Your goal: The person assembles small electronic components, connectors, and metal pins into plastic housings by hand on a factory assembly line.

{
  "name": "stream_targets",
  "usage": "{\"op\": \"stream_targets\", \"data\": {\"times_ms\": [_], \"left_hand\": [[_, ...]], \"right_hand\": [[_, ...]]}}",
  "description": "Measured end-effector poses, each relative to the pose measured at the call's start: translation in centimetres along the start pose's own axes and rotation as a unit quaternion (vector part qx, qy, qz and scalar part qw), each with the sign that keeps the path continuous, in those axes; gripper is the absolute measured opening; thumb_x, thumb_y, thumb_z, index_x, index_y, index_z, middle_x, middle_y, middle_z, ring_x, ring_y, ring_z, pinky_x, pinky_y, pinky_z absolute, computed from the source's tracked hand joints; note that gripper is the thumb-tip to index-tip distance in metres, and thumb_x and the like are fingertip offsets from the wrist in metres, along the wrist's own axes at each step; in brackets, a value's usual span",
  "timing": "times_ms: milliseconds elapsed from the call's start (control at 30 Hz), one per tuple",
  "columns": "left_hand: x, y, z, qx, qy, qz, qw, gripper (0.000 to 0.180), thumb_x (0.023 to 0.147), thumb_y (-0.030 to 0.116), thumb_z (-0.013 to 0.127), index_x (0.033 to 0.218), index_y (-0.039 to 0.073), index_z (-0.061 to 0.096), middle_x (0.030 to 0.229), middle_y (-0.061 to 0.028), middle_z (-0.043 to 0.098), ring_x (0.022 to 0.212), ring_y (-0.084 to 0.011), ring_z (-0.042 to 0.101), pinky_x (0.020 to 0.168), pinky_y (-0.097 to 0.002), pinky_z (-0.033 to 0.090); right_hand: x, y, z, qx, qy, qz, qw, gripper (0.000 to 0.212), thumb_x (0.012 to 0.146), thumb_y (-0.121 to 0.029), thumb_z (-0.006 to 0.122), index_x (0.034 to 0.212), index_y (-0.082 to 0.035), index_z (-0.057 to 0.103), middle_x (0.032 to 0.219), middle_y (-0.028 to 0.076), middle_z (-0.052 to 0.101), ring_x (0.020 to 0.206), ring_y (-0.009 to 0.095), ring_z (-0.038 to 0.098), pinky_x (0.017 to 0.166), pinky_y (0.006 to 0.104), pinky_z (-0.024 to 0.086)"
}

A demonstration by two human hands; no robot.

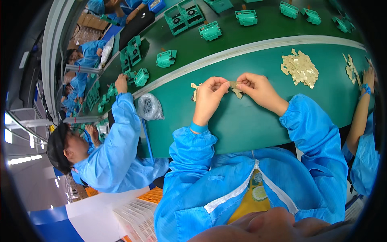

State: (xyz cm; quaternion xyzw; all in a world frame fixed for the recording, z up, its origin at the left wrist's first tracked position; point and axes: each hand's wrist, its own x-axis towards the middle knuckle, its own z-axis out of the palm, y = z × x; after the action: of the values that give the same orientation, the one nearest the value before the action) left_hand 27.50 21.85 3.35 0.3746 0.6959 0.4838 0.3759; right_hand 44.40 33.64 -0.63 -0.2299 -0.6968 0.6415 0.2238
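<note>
Over the green tabletop [250, 125], my left hand [209, 94] and my right hand [258, 88] meet at a small, thin, irregular beige-gold piece [234, 85]. Thumb and fingers of both hands pinch it from either side. Its exact kind is too small to make out. Just below the fingertips another beige-gold piece [237, 93] hangs or lies; I cannot tell if it is joined to the first. Partly hidden behind my left hand are a few similar pieces [194, 86]. A heap of such beige-gold pieces [300, 68] lies to the right.
Beyond a pale rail [258, 49], a darker green belt carries several green plastic housings [210, 31]. A clear bag of small dark parts [150, 107] stands at left, near a co-worker in a blue smock [121, 145]. At far right, another person's hand [367, 78] is beside more beige-gold pieces [352, 69].
</note>
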Motion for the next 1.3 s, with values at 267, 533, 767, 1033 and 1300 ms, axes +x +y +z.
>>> {"op": "stream_targets", "data": {"times_ms": [267, 533, 767, 1033, 1300], "left_hand": [[-0.7, 0.2, -3.1, 0.35, 0.117, 0.052, 0.928, 0.018, 0.083, 0.018, 0.076, 0.088, 0.002, 0.076, 0.088, -0.0101, 0.071, 0.08, -0.0267, 0.068, 0.07, -0.0366, 0.053], [-0.4, -0.4, -0.6, 0.244, 0.107, 0.228, 0.936, 0.031, 0.086, 0.017, 0.078, 0.112, 0.001, 0.073, 0.109, -0.0098, 0.069, 0.099, -0.0254, 0.066, 0.08, -0.0365, 0.053], [0.0, -1.3, 1.6, 0.042, 0.023, 0.141, 0.989, 0.02, 0.097, 0.01, 0.068, 0.113, -0.002, 0.072, 0.095, -0.009, 0.073, 0.085, -0.0158, 0.071, 0.074, -0.0284, 0.056], [1.0, -1.8, -1.2, 0.396, 0.182, 0.302, 0.848, 0.013, 0.091, 0.012, 0.072, 0.096, 0.0, 0.076, 0.092, -0.0104, 0.072, 0.08, -0.0252, 0.069, 0.072, -0.0338, 0.055], [-0.6, -0.2, 2.6, 0.171, 0.035, 0.21, 0.962, 0.015, 0.094, 0.013, 0.074, 0.098, -0.001, 0.07, 0.086, -0.0044, 0.068, 0.077, -0.0113, 0.059, 0.068, -0.026, 0.047]], "right_hand": [[0.4, 0.7, -1.0, 0.059, -0.006, 0.052, 0.997, 0.017, 0.1, -0.012, 0.065, 0.11, 0.002, 0.064, 0.093, 0.003, 0.069, 0.08, 0.009, 0.063, 0.071, 0.0253, 0.053], [-0.1, 0.4, -1.5, 0.091, -0.017, 0.067, 0.993, 0.017, 0.101, -0.011, 0.065, 0.111, 0.002, 0.064, 0.097, 0.005, 0.069, 0.085, 0.011, 0.065, 0.075, 0.0258, 0.054], [-0.3, -0.1, -2.0, 0.157, -0.006, 0.06, 0.986, 0.018, 0.1, -0.009, 0.066, 0.113, 0.004, 0.066, 0.097, 0.008, 0.072, 0.086, 0.013, 0.068, 0.08, 0.0264, 0.054], [-0.4, -0.1, -3.2, 0.189, 0.024, 0.067, 0.979, 0.018, 0.1, -0.01, 0.066, 0.111, 0.004, 0.066, 0.095, 0.009, 0.072, 0.087, 0.015, 0.069, 0.078, 0.027, 0.055], [-1.1, 0.3, -2.2, 0.188, -0.06, 0.036, 0.98, 0.016, 0.1, -0.011, 0.067, 0.111, 0.001, 0.066, 0.099, 0.009, 0.072, 0.089, 0.015, 0.07, 0.08, 0.029, 0.058]]}}
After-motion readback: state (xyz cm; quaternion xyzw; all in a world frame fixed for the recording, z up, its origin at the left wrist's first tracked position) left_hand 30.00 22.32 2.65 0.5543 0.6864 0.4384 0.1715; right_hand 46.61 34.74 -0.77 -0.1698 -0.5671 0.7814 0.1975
